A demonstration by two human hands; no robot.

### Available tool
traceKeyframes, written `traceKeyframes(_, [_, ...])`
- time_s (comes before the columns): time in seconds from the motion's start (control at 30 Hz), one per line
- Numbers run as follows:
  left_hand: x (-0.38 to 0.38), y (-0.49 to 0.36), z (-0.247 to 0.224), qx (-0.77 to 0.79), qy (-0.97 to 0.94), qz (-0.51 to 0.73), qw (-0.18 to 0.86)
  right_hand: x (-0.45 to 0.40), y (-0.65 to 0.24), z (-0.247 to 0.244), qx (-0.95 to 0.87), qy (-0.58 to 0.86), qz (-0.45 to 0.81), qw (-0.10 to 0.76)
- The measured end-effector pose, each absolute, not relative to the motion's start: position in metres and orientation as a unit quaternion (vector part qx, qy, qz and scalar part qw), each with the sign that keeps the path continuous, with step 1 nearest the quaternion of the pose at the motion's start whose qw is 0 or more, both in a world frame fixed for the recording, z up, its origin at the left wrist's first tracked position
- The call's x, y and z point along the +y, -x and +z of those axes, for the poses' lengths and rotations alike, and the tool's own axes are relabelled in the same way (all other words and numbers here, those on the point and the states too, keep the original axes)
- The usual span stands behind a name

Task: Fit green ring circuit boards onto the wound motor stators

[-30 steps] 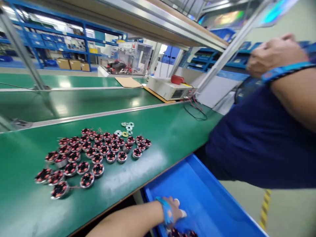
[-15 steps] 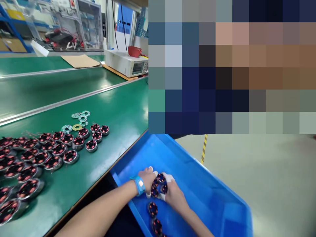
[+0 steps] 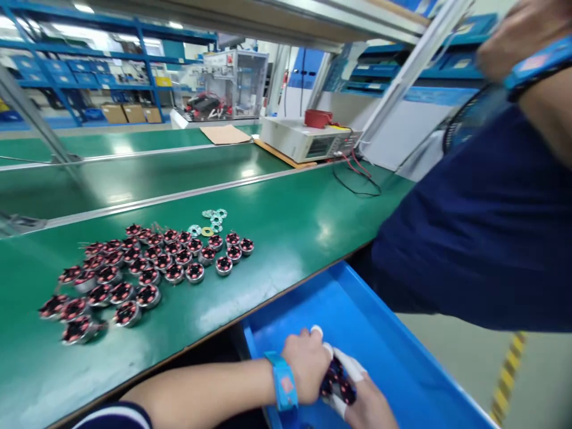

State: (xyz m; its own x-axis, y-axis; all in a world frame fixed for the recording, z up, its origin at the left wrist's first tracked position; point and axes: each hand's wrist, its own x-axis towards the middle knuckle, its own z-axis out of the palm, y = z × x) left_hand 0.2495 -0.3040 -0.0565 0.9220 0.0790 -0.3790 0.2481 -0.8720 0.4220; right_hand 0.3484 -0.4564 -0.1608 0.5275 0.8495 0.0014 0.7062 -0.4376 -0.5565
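Note:
Low inside a blue plastic bin (image 3: 397, 351), my left hand (image 3: 308, 363), with a blue wrist strap and white finger cots, is closed against a cluster of motor stators (image 3: 338, 381). These are round, with black cores and copper-coloured coils. From the other side, my right hand (image 3: 370, 399), also in white finger cots, grips the same cluster. My fingers partly cover the stators, and some blur hides how many there are. On the green bench (image 3: 268, 256) stand many more motor stators (image 3: 147, 296) in metal rings, grouped left of the bin.
Several pale ring-shaped pieces (image 3: 216, 220) and a yellowish ring (image 3: 207, 231) lie behind the stators. A bench instrument (image 3: 308, 140) carries a red box (image 3: 318, 118), with cables beside it. At right, a co-worker's dark blue clothing (image 3: 482, 226) and strapped wrist (image 3: 538, 62) reach close to the bin.
My view has shifted, so the bench and bin appear differently placed. Both hands still hold stators and sit lower right in the picture. The stators in the bin's near end have mostly left view.

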Motion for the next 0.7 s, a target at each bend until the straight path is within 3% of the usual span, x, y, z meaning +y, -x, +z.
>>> traceKeyframes(0.17, [-0.269, -0.183, 0.031, 0.235, -0.939, -0.099, 0.229, -0.384, -0.335, -0.072, -0.622, 0.724, 0.067, 0.289])
traceKeyframes(0.27, [-0.247, -0.129, 0.036, 0.326, -0.922, -0.038, 0.208, -0.323, -0.298, -0.028, -0.676, 0.67, 0.123, 0.282])
traceKeyframes(0.37, [-0.222, -0.089, 0.02, 0.417, -0.893, -0.029, 0.167, -0.264, -0.253, -0.004, -0.715, 0.643, 0.17, 0.214])
traceKeyframes(0.5, [-0.197, -0.067, 0.001, 0.51, -0.853, 0.056, 0.096, -0.221, -0.214, 0.003, -0.712, 0.675, 0.115, 0.156])
traceKeyframes(0.7, [-0.219, -0.066, -0.031, 0.46, -0.835, 0.296, -0.056, -0.297, -0.289, -0.049, -0.639, 0.714, 0.016, 0.285])
